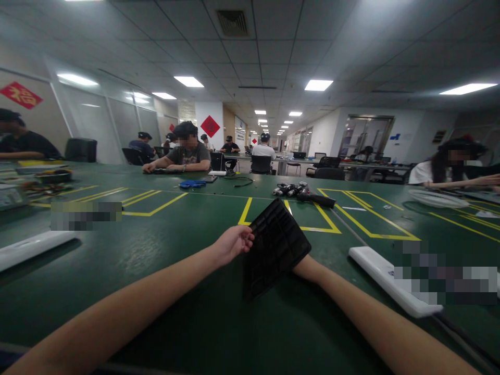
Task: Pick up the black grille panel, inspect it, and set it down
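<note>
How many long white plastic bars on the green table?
2: left bar at the picture's left edge; right bar to the right of the black rectangular compartmented tray. Others may be hidden.

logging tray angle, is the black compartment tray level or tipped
Tipped: the black compartment tray slants above the green tabletop, its gridded face toward the camera, left fingers at its edge.

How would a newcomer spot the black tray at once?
Find the green table, then the two forearms over its near side. The black tray slants between them, left hand at its edge. Being dark and gridded sets it apart from the long white bars on either side.
</note>
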The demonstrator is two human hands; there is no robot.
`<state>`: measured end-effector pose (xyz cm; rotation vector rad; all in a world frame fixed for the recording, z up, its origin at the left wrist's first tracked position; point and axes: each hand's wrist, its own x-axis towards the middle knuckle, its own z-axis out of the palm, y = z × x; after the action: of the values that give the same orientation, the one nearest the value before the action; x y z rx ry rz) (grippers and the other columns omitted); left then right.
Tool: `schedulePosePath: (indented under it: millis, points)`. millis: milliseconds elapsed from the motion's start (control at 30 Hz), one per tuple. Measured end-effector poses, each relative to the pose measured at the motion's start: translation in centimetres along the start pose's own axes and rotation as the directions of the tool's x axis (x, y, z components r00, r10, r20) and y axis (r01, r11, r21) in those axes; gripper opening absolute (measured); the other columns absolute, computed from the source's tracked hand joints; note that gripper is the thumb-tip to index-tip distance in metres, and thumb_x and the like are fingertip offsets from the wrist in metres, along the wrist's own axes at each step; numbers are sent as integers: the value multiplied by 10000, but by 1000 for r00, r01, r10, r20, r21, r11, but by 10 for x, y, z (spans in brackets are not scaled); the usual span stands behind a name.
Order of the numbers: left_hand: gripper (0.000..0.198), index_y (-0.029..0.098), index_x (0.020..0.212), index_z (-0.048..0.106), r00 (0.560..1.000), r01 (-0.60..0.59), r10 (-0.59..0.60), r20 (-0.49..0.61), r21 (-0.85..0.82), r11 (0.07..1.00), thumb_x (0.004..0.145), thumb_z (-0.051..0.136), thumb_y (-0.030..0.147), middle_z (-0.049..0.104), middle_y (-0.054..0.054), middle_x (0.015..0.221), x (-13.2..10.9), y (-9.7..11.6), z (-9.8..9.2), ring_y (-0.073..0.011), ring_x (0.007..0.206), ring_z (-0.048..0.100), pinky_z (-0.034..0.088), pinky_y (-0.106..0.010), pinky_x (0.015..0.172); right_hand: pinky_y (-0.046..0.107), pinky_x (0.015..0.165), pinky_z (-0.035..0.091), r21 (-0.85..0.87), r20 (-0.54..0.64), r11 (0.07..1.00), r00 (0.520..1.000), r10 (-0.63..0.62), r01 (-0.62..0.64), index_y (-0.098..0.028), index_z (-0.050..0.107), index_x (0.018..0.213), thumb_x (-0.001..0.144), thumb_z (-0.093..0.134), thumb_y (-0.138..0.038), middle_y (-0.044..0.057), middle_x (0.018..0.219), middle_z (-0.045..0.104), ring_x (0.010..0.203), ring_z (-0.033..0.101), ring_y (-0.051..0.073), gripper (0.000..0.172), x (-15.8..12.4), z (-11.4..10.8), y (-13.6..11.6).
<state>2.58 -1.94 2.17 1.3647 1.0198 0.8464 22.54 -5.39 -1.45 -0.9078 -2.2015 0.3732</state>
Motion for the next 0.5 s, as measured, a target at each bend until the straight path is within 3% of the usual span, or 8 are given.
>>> schedulePosePath:
  millis: [67, 167, 233, 367, 500]
  points:
    - [188, 162, 859, 450, 997, 7, -13, 70, 83, 997, 717, 498, 275, 438, 42, 661, 1, 1, -4, -66, 513, 420, 288, -194, 462, 381, 1067, 291, 16, -13, 1000, 1000, 7, -7, -246, 470, 1273, 865, 432, -263, 9, 1337, 456, 1241, 402, 218, 411, 0, 0, -1]
    - [514, 172, 1044, 469, 977, -164, 98, 190, 373, 913, 599, 679, 319, 414, 59, 688, 1, -2, -9, -78, 588, 422, 320, -201, 520, 390, 1062, 300, 35, -32, 999, 999, 10, -9, -250, 483, 1264, 853, 460, -292, 8, 1336, 458, 1248, 390, 233, 414, 0, 0, -4]
    - [608, 166, 1112, 463, 953, -281, 180, 242, 498, 820, 585, 701, 354, 406, 56, 705, 1, -5, -11, -89, 623, 429, 347, -216, 565, 389, 1059, 302, 34, -28, 999, 1000, -3, 4, -234, 479, 1269, 852, 458, -305, 20, 1338, 455, 1243, 397, 235, 424, 1, 0, -7]
    - [549, 145, 1093, 500, 920, -389, 314, 235, 643, 659, 644, 644, 427, 435, 28, 747, 3, -8, -12, -102, 623, 423, 344, -230, 559, 391, 1049, 311, 28, -34, 1000, 999, -2, 3, -205, 469, 1276, 856, 426, -284, 52, 1319, 480, 1196, 455, 230, 430, 5, -2, -12]
    - [458, 137, 1034, 541, 901, -421, 362, 240, 690, 589, 689, 593, 434, 469, 3, 772, 4, -11, -11, -115, 643, 439, 354, -235, 571, 393, 1045, 313, 47, -88, 999, 996, 5, -1, -181, 478, 1266, 851, 434, -309, 76, 1320, 477, 1196, 451, 240, 437, 8, 1, -12]
